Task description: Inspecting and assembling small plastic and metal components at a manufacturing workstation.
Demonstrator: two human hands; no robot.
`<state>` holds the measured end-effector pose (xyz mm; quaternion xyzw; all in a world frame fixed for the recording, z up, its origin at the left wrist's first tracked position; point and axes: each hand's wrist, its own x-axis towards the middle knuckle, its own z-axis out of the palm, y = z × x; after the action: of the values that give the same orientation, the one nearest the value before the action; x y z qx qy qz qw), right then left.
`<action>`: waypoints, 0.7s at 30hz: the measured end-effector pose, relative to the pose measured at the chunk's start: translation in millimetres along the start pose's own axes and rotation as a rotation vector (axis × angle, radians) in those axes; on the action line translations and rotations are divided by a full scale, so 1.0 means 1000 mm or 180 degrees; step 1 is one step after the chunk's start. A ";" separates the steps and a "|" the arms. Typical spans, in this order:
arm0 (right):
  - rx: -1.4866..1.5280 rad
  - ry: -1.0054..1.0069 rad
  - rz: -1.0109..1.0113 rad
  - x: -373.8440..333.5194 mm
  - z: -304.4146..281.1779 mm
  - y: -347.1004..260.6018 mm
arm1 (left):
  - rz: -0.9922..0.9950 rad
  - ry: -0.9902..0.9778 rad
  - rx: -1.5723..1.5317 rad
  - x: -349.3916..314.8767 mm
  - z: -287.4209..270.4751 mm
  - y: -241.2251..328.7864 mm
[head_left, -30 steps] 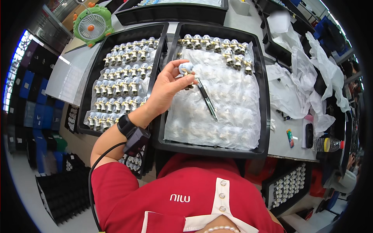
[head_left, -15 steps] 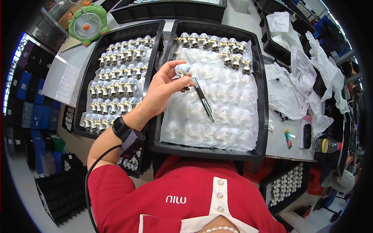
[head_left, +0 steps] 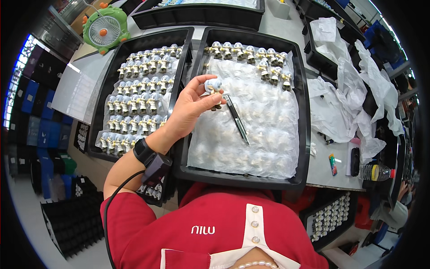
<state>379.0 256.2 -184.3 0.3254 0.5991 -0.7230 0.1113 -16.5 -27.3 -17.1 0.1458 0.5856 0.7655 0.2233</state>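
The left hand grips a figure between thumb and bent fingers, its pale head up, seemingly above the left part of the right tray. A pen lies slantwise on the paper there, just beside the held figure. More figures sit along that tray's far end; the left tray holds rows of them. The right hand's fingers I cannot tell.
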 end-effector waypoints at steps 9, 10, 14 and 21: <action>-0.0080 -0.0016 0.0000 0.020 0.038 -0.068 | 0.0014 -0.0022 0.0038 -0.003 0.000 0.003; -0.0081 -0.0010 -0.0004 0.025 0.038 -0.073 | -0.0002 -0.0031 0.0063 -0.003 0.000 0.003; -0.0591 -0.0394 0.0208 0.043 0.038 -0.091 | 0.0058 -0.0071 0.0016 -0.003 0.001 0.000; -0.1645 -0.1461 0.0463 0.060 0.031 -0.074 | 0.0019 -0.0127 -0.0030 -0.005 0.001 0.001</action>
<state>281.9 260.2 -159.1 0.1574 0.6969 -0.5920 0.3729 -12.3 -29.3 -16.2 0.1617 0.5770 0.7658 0.2334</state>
